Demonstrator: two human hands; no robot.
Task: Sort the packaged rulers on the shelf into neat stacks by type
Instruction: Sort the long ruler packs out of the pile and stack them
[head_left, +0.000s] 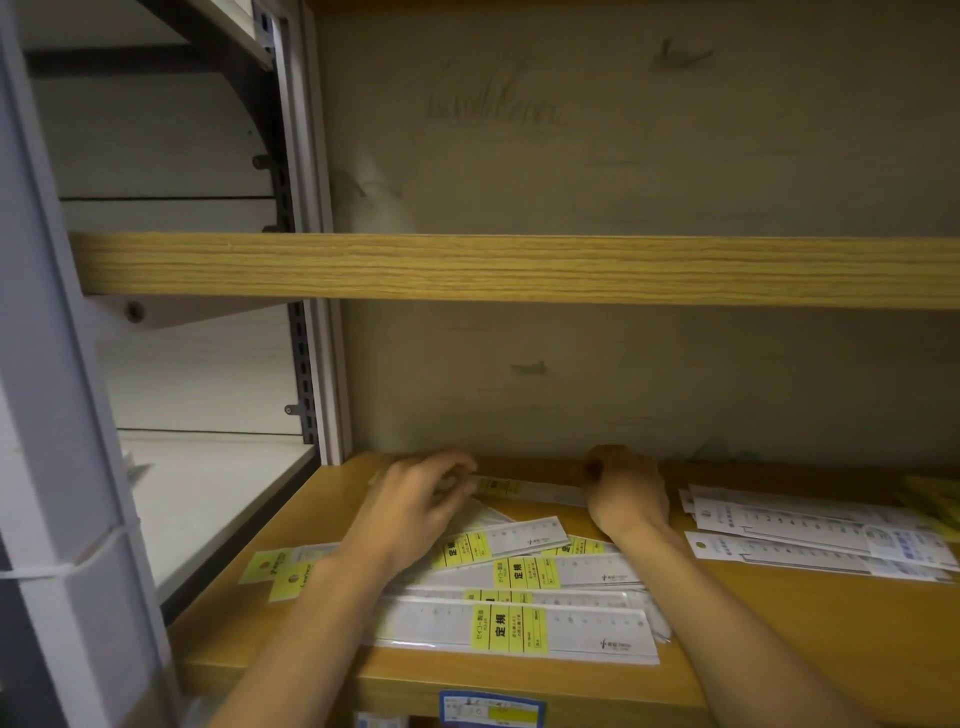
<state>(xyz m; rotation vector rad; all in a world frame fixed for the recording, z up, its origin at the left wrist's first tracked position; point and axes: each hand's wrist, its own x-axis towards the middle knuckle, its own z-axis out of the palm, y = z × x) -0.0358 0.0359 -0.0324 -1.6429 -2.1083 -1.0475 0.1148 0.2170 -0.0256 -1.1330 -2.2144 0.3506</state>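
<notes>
step: sorting, both hands hold one ruler by its ends, fingers curled | next: lay it on the yellow pile

One yellow-labelled packaged ruler spans flat between both grips; more yellow-labelled rulers lie fanned nearer, and white-labelled rulers lie right.
</notes>
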